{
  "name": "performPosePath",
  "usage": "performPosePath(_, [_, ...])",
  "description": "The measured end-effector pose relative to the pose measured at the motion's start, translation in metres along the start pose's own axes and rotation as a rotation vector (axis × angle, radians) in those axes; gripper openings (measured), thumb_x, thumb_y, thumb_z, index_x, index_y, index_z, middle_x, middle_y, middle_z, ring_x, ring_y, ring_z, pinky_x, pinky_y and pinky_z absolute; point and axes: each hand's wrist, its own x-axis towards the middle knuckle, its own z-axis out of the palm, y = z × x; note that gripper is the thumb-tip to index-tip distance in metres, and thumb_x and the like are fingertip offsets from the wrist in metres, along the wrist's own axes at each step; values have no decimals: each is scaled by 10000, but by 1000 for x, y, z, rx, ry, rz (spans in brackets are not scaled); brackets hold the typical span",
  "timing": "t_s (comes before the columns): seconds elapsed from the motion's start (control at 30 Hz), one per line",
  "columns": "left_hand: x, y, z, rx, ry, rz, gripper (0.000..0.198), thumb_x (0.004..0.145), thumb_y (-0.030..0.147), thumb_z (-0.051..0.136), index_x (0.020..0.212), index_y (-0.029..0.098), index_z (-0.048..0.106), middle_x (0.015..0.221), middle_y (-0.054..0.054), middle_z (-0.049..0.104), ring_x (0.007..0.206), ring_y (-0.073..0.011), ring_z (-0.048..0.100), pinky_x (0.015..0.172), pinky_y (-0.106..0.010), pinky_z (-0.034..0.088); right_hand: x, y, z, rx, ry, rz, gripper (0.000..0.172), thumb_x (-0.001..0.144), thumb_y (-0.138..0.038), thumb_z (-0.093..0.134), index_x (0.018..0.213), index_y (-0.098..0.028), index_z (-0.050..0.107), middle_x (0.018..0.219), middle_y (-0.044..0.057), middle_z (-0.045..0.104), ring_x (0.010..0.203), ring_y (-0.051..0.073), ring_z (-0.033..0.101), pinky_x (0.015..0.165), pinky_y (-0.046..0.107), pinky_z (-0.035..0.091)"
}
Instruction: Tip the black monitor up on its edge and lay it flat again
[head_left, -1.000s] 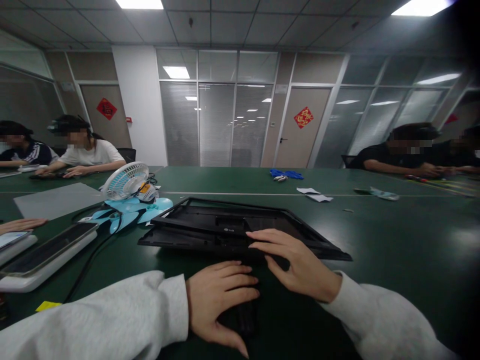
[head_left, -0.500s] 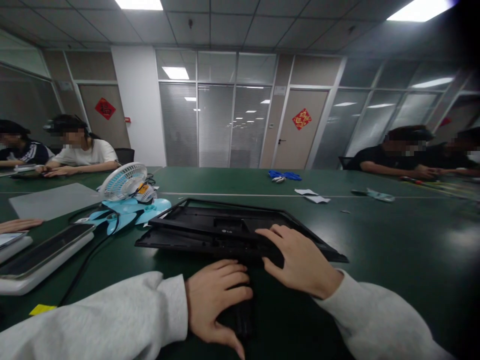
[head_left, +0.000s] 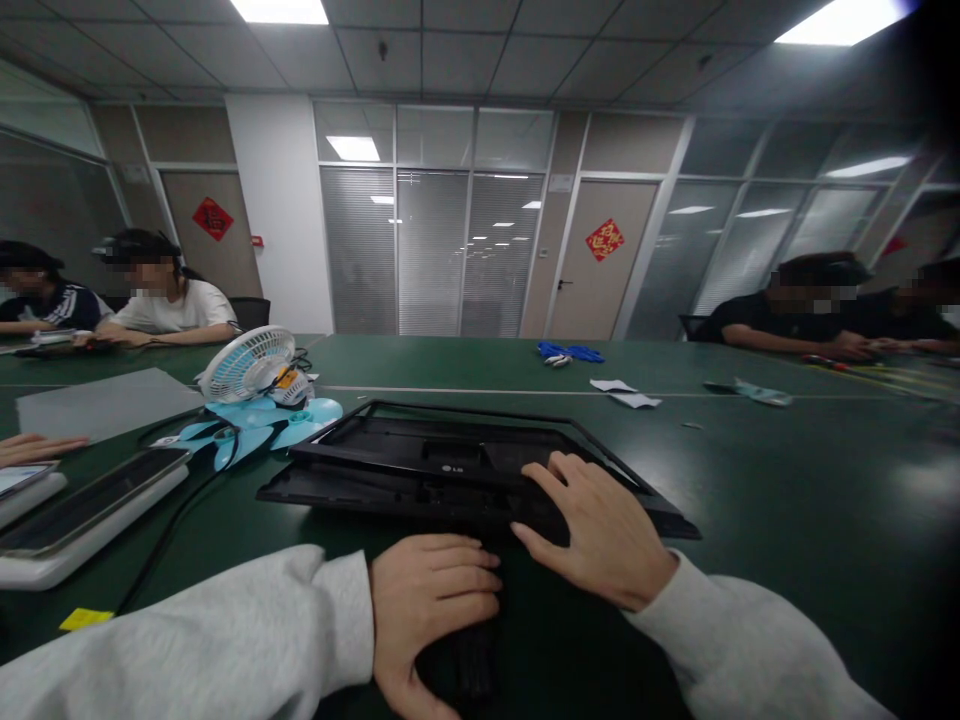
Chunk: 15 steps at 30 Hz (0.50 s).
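Both our hands were at the black monitor shell (head_left: 420, 462), lying back-up in the lower centre of the frame.

Our left hand (head_left: 429, 605), at the bottom centre, was curled over a black stand piece (head_left: 469, 668) that ran out from the shell's near edge. Its fingers were pressed together across the top and its thumb was tucked underneath. Our right hand (head_left: 602, 532), just right of it, lay flat on the shell's near right part, fingers close together and thumb stretched out to the left, gripping nothing. The shell rested on the green table (head_left: 787, 500), its far edge slightly raised. At the middle left stood a white desk fan (head_left: 250, 363) over pale blue fan blades (head_left: 244, 428), with a white flat device (head_left: 82, 512) nearer the left edge. A yellow note (head_left: 84, 619) lay at the lower left, and blue gloves (head_left: 568, 351) lay well beyond the shell.
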Motion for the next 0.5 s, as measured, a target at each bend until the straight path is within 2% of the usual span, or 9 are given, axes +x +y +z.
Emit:
performPosePath(0.07, [-2, 0, 3, 56, 39, 38, 774, 886, 697, 394, 1338, 78, 494, 1316, -158, 613, 1331, -275, 486, 1188, -376, 282, 0, 1, 0, -6, 19, 21, 441, 889, -586, 486, 1043, -193, 612, 943, 89, 581, 850, 229, 537, 752, 364, 396])
performPosePath(0.13, [-4, 0, 6, 154, 164, 51, 732, 942, 655, 332, 1363, 71, 465, 1329, -155, 608, 1358, -261, 455, 1200, -400, 248, -1, 2, 1, -25, 66, 67, 383, 928, -539, 461, 992, -191, 607, 912, 74, 586, 820, 207, 532, 745, 348, 380])
performPosePath(0.23, [-6, 2, 7, 306, 283, -3, 690, 1010, 599, 211, 1378, 75, 467, 1370, -137, 581, 1401, -253, 394, 1217, -447, 154, -1, 3, 1, -67, 133, 127, 315, 970, -452, 429, 935, -189, 598, 864, 58, 587, 786, 192, 523, 745, 341, 355])
performPosePath(0.4, [-4, 4, 1, 493, 263, -215, 716, 1023, 594, 194, 1465, 69, 398, 1520, -139, 407, 1451, -267, 298, 1217, -458, 69, -3, 4, 2, -94, 197, 101, 286, 977, -406, 428, 904, -184, 592, 839, 54, 584, 787, 197, 520, 744, 335, 340])
performPosePath(0.5, [-2, 3, 1, 561, 248, -275, 660, 1034, 501, 247, 1497, 38, 333, 1550, -156, 347, 1464, -282, 257, 1208, -503, 62, -3, 5, 1, -119, 244, 62, 280, 972, -395, 438, 902, -178, 600, 826, 52, 584, 762, 189, 512, 717, 323, 334])
